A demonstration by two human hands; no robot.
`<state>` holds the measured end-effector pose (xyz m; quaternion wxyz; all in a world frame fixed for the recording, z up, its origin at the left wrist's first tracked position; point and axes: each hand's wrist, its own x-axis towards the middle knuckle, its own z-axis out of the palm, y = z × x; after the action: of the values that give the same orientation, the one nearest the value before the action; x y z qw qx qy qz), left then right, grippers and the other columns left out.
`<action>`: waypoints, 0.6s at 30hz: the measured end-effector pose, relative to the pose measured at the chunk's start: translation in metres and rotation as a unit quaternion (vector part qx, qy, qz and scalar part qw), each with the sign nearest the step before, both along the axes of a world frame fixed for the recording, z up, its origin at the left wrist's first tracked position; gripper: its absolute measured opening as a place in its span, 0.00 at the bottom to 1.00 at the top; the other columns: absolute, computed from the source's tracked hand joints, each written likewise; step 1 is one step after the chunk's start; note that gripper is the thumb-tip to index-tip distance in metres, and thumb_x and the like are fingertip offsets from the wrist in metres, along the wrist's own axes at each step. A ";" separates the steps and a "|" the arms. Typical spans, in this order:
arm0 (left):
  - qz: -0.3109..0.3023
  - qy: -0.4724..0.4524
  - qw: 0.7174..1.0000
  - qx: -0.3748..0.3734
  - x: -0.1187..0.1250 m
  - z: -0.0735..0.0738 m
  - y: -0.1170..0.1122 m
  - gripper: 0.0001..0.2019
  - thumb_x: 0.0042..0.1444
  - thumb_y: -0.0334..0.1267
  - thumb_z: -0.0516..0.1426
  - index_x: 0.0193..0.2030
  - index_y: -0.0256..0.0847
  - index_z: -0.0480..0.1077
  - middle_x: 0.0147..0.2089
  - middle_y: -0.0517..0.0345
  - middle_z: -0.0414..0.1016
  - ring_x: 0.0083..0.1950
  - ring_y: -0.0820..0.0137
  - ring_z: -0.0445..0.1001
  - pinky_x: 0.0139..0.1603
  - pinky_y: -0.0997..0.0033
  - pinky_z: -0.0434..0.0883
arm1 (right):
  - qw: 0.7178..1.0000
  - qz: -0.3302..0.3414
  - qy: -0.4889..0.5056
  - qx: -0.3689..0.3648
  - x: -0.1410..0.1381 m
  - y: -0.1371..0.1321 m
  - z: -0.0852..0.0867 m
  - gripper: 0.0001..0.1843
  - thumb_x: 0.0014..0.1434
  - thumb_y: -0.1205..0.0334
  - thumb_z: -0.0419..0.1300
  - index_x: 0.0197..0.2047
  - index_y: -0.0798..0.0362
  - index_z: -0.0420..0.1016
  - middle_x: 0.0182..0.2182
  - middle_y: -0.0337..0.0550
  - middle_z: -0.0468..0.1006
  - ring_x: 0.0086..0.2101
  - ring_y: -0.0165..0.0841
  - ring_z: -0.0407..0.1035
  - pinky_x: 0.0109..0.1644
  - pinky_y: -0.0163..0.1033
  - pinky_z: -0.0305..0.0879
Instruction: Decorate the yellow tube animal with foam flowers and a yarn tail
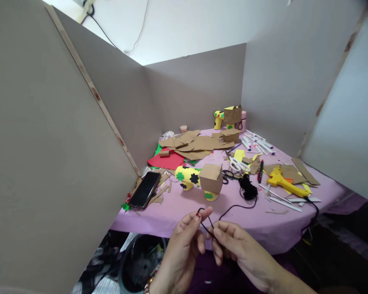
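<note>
Left hand (187,234) and right hand (236,241) fingers hold black cord (206,229) — spotted figure (188,175) just beyond, cord bundle (248,188) and glue gun (277,181) rightward.

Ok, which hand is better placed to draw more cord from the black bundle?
Right, probably: the right hand is nearer the black bundle; the left hand is farther, with the cord looped at its fingers.

Phone (144,190) lies left of figure (209,179); yarn (248,188) right; cardboard (207,143) behind.
</note>
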<state>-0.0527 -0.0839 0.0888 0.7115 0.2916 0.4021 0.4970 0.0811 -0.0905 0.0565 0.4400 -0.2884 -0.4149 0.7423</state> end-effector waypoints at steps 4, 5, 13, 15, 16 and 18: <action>0.037 -0.005 0.999 0.003 -0.003 -0.004 0.001 0.09 0.46 0.36 0.64 0.34 0.36 0.74 0.47 0.52 0.76 0.16 0.88 0.60 0.19 0.84 0.61 | 1.000 0.015 -0.016 -0.016 0.000 0.000 -0.006 0.21 0.50 0.44 0.62 0.25 0.56 0.67 0.14 0.29 0.58 0.16 0.21 0.51 0.22 0.30 0.50; 0.046 -0.016 0.999 0.004 -0.004 -0.005 0.001 0.10 0.45 0.36 0.65 0.35 0.36 0.74 0.45 0.52 0.77 0.17 0.87 0.61 0.19 0.85 0.62 | 1.000 0.014 -0.019 -0.018 0.000 0.000 -0.007 0.22 0.50 0.44 0.62 0.25 0.56 0.67 0.14 0.29 0.58 0.15 0.21 0.51 0.21 0.29 0.49; 0.084 -0.054 0.995 -0.014 -0.010 -0.010 0.002 0.13 0.39 0.37 0.68 0.32 0.35 0.74 0.31 0.61 0.74 0.23 0.82 0.67 0.20 0.86 0.65 | 0.999 -0.023 -0.014 -0.018 0.000 -0.001 -0.017 0.22 0.49 0.44 0.63 0.24 0.55 0.66 0.14 0.28 0.56 0.16 0.21 0.49 0.21 0.29 0.49; 0.110 -0.050 0.993 -0.017 -0.009 -0.012 0.002 0.14 0.37 0.36 0.69 0.31 0.36 0.74 0.36 0.59 0.75 0.24 0.82 0.69 0.20 0.86 0.65 | 1.000 -0.013 -0.024 -0.006 0.000 -0.001 -0.019 0.22 0.49 0.43 0.62 0.24 0.55 0.66 0.13 0.28 0.57 0.15 0.21 0.49 0.20 0.29 0.49; 0.117 -0.050 0.992 -0.021 -0.009 -0.013 0.003 0.14 0.36 0.36 0.69 0.30 0.36 0.74 0.38 0.58 0.76 0.25 0.82 0.69 0.20 0.86 0.65 | 1.000 -0.006 -0.027 -0.001 0.000 -0.002 -0.020 0.22 0.50 0.43 0.62 0.24 0.55 0.66 0.13 0.28 0.57 0.15 0.21 0.49 0.20 0.29 0.49; 0.119 -0.048 0.991 -0.025 -0.008 -0.015 0.003 0.13 0.34 0.35 0.70 0.27 0.35 0.73 0.37 0.57 0.77 0.24 0.82 0.69 0.20 0.86 0.65 | 1.000 0.005 -0.027 0.003 0.000 -0.003 -0.022 0.23 0.50 0.43 0.61 0.23 0.55 0.65 0.13 0.28 0.57 0.15 0.21 0.49 0.19 0.29 0.49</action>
<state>-0.0607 -0.0809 0.0741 0.6732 0.1994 0.4115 0.5811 0.0812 -0.0939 0.0348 0.4256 -0.3047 -0.4308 0.7351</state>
